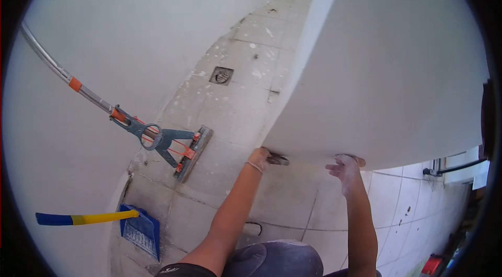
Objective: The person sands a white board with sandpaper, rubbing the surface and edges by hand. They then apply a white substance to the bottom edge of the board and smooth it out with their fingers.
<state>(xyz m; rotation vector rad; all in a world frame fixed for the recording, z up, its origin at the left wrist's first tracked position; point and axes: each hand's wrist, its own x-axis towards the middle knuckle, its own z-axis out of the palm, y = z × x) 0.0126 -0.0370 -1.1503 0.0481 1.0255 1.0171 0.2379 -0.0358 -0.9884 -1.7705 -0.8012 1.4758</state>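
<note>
My left hand (260,159) reaches down to the bottom edge of a white wall (397,57) and grips a metal putty knife (277,160) whose blade lies against that edge. A thin band circles the left wrist. My right hand (345,167), dusted white, is beside it with fingers curled at the same bottom edge; whether it holds anything is hidden. Both forearms stretch out from the bottom of the view over a dusty tiled floor (246,104).
A sponge mop (192,152) with a metal pole leans against the left white wall (104,41). A blue dustpan (140,230) with a yellow-and-blue handle stands below it. A floor drain (221,75) lies further off. A red object (432,265) sits at the lower right.
</note>
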